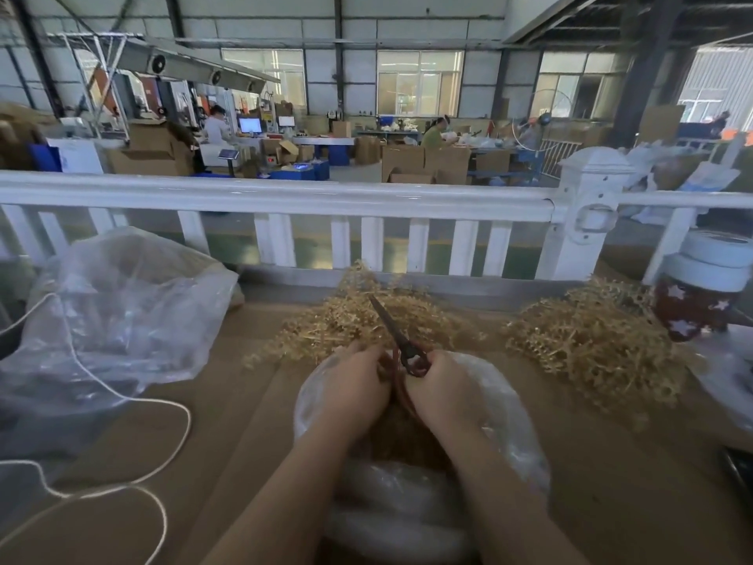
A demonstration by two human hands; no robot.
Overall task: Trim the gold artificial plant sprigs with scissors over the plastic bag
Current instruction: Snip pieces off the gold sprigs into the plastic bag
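over a clear plastic bag (505, 405) on the desk (228, 442), the right hand (442, 395) grips rusty scissors (401, 340), blades closed; the left hand (350, 387) pinches stems of gold sprigs (346, 320) heaped just beyond.

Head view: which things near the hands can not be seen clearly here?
- Scissors, head view: handles hidden inside the right hand.
- Left hand: fingertips curled out of sight, so what they hold is unclear.
- Plastic bag: contents covered by both forearms.
- Dark object: cut by the right edge.
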